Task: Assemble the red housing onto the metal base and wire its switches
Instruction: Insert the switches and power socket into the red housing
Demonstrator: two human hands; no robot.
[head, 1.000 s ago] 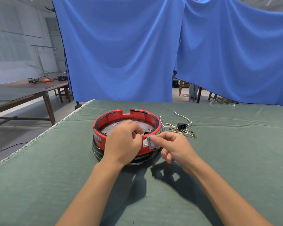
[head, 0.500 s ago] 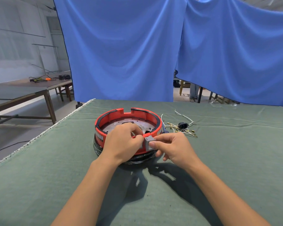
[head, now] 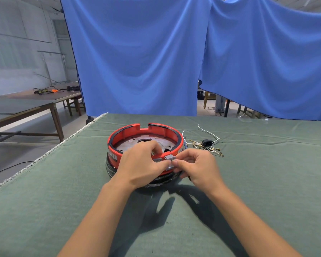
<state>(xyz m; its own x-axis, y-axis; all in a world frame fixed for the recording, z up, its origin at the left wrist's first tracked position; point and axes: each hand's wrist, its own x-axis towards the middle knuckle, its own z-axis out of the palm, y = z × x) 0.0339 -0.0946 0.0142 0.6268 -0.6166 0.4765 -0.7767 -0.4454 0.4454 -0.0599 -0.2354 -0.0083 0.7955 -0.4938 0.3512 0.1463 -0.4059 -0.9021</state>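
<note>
**Grey switch pinched at the red ring's near wall**

While the round red plastic housing point(head: 130, 131) sits on the perforated metal base plate point(head: 132, 143), both hands meet at its near rim. Curled over that rim, the left hand point(head: 141, 166) grips the housing wall; the right hand point(head: 196, 166) pinches a small grey rectangular switch point(head: 170, 161) against the wall's outer face. Right of the housing lies a loose bundle of thin wires with brass terminals point(head: 209, 148) and a black plug socket point(head: 207, 142). Everything rests on a table covered in green felt cloth point(head: 258, 182), whose frayed left edge runs near the housing. Behind hang blue fabric curtains point(head: 137, 56); left of them stand wooden tables point(head: 26, 106).
</note>
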